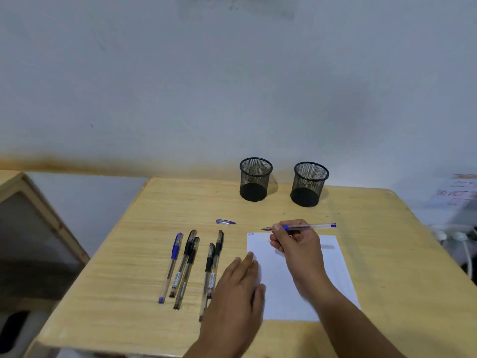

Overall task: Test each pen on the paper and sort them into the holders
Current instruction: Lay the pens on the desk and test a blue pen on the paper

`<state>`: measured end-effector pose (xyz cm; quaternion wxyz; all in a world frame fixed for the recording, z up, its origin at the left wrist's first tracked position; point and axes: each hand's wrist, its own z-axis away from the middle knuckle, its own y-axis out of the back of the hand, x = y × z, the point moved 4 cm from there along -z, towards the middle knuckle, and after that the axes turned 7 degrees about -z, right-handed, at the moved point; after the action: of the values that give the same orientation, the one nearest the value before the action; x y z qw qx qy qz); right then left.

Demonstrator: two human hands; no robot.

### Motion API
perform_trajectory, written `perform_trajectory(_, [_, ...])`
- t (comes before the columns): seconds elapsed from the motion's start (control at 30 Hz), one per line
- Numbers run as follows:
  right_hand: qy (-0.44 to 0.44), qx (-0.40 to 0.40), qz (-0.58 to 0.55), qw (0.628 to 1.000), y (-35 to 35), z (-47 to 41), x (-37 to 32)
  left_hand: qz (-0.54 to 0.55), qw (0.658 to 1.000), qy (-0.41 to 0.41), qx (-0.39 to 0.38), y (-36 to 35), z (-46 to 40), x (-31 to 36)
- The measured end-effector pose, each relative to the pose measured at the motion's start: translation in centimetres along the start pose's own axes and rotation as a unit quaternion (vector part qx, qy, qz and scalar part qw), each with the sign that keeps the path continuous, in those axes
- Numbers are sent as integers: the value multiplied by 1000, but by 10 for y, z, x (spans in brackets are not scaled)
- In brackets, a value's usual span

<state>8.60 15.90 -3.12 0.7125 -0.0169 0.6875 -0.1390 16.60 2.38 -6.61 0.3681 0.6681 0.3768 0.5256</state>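
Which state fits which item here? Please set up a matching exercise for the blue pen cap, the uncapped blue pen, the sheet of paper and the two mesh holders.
Items:
1. blue pen cap
2. uncapped blue pen
3. sheet of paper
4. mesh holders

States:
A. pressed flat by the left hand
B. standing with no pens inside, at the far edge of the table
C. lying loose on the table, beyond the row of capped pens
D. pinched in the right hand, tip above the paper's top left corner

Pairs: 1-C, 2-D, 3-A, 4-B
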Motion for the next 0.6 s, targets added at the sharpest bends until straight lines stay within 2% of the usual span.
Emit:
perform_trajectory(0.1, [1,-8,-4,1000,3,11,-4,77,996,21,30,9,1,0])
perform_trajectory(0.23, [-1,-19,-16,1000,7,25,-7,65,994,9,85,26,-14,-7])
perform_trajectory(0.33, [-4,-20,-20,1000,13,31,-8,55,993,37,95,38,-44,-22])
perform_trajectory(0.43, [-6,-17,-37,999,22,37,-11,22,994,71,77,48,-80,-46])
perform_trajectory(0.6, [-24,-13,-60,998,38,44,-12,-61,992,111,-5,51,-122,-76])
